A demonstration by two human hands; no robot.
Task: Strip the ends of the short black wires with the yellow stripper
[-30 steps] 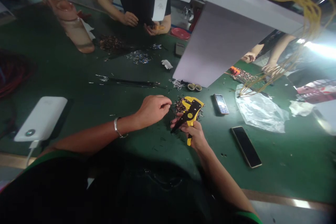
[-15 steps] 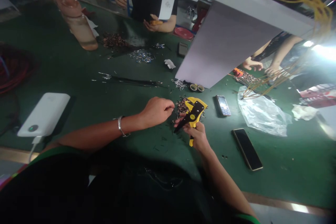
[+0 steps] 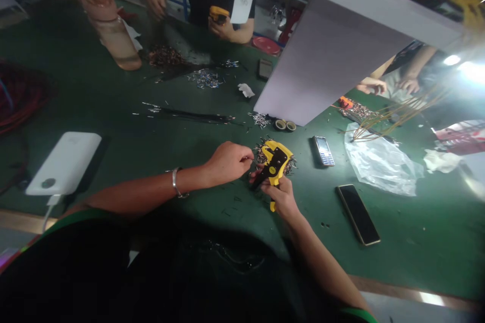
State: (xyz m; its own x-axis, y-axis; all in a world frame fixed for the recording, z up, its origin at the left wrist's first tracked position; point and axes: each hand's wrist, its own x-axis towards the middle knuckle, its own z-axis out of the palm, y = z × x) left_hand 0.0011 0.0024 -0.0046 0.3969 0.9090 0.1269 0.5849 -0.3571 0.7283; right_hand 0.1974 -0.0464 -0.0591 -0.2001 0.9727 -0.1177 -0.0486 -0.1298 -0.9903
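Observation:
My right hand [image 3: 282, 197] grips a yellow and black wire stripper [image 3: 277, 159] by its handles, its jaw end turned up and to the left. Just left of the tool, my left hand [image 3: 229, 164] is closed in a pinch; whatever lies between thumb and finger is too small to make out. Behind the stripper spreads a pile of short copper-ended wire pieces [image 3: 291, 165], partly covered by the tool. Farther up sits a heap of small silvery terminals [image 3: 260, 119]. Long black wires [image 3: 197, 115] with bare tips lie across the green table [image 3: 182, 146].
Two tape rolls [image 3: 285, 125] stand by a grey panel [image 3: 326, 60]. To the right are a keypad phone [image 3: 323, 151], a smartphone [image 3: 358, 214] and a plastic bag [image 3: 382, 161]. A power bank [image 3: 64, 164] and bottle [image 3: 113, 35] are left. Co-workers' hands [image 3: 223, 29] show across the table.
My right hand and the stripper have shifted slightly left, and the tool has turned a little. My left hand has edged right, still pinched. The co-worker opposite has raised a yellow tool.

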